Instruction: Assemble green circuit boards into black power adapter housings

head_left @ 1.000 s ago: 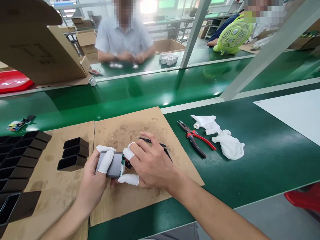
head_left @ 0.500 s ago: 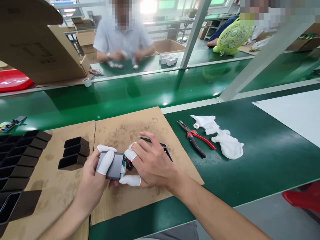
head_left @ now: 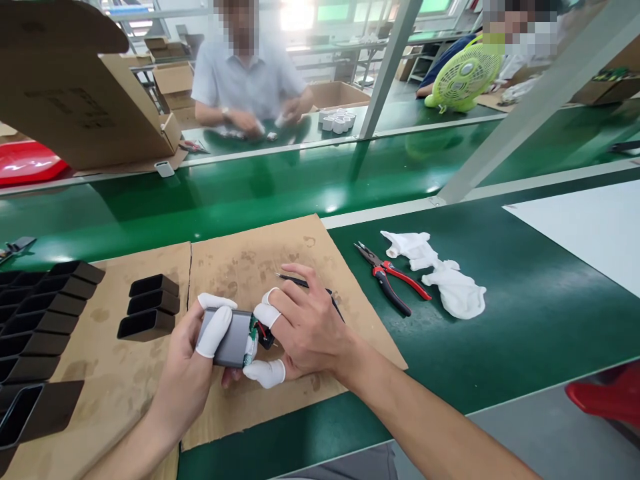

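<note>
The fingers (head_left: 215, 331) of the left hand (head_left: 193, 360), tipped in white, are closed on the gray case (head_left: 233, 340), thumb across its upper face, left of the lower middle of the frame. On the right hand (head_left: 313, 327), thumb and fingertips stand parted at the case's right-hand end, around a circuit board (head_left: 254, 329) and a black part (head_left: 267, 338) with red wires; whether they pinch anything I cannot tell.

The case is over a cardboard sheet (head_left: 240, 267), whose right edge slants from mid-frame toward the lower right; the right forearm crosses its near edge. A slim dark tool (head_left: 294, 279) lies close behind the right knuckles, partly hidden, tightening that side. Past the slanting edge, pliers (head_left: 393, 287) lie just beside white cloth (head_left: 463, 297); below them green tabletop (head_left: 480, 360) spreads to the table's front edge, lower right. Leftward, three black housings (head_left: 163, 303) stand near the left hand, and more housings (head_left: 70, 287) fill the left margin.
</note>
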`<state>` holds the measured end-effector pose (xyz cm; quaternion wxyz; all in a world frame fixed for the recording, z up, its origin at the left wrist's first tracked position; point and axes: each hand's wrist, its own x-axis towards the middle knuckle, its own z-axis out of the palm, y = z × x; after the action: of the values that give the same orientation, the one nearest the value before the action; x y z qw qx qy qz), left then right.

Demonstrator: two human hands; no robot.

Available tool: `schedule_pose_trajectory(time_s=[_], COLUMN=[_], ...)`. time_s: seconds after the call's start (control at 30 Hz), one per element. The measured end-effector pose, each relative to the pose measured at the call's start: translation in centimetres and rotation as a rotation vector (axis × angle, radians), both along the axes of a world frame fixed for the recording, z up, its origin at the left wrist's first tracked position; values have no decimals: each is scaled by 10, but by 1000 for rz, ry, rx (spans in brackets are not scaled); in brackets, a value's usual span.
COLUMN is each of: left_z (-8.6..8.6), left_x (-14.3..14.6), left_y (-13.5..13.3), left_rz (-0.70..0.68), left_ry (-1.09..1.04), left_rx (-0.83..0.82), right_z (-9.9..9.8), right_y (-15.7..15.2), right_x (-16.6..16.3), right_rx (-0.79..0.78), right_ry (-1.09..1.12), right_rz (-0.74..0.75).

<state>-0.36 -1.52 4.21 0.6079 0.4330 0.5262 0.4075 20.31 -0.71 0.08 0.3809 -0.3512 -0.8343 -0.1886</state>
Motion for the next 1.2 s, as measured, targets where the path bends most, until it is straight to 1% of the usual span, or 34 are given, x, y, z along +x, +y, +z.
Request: schedule_pose_trajectory(time_s=[0.13,0.23,0.3,0.33,0.37,0.5,0.57,0.63,0.7,0.8,0.87,0.93,1.03,1.1,1.2], left_z=[7,14,14,12,10,0,-3,-4,-4,-2,0,-1,-5,-10,-14], left_x=[1,-3,-8,-10,-13,-19,-19,-18,-16,-13,-15,-19,-26,-29,-28], left_y=[3,12,21,27,32,48,52,52,51,47,47,48,49,48,44], left_rz=[39,113,137,143,145,150,139,112,94,112,116,67,-112,-202,-218], left_ry=[-6,-21,-37,-53,-76,-117,-135,-190,-258,-330,-385,-467,-544,-500,-410], left_rx=[-15,-19,16,33,46,83,81,17,-60,-123,-155,-174,-141,-100,-67], right_z=[1,5,9,12,16,28,32,34,37,45,52,59,63,63,63], right_y=[1,4,5,5,5,7,9,12,15,17,14,8,-6,-16,-24], right_x=[6,13,16,17,18,19,19,20,24,37,51,61,62,54,42], right_rx=[18,39,11,-30,-111,-593,-731,-804,-841,-807,-813,-881,-1006,-1032,-1004], right_ry=[73,184,256,280,295,255,218,201,211,266,281,243,133,26,-117], right_rz=[19,13,1,-6,-24,-155,-207,-275,-387,-576,-631,-597,-460,-405,-399])
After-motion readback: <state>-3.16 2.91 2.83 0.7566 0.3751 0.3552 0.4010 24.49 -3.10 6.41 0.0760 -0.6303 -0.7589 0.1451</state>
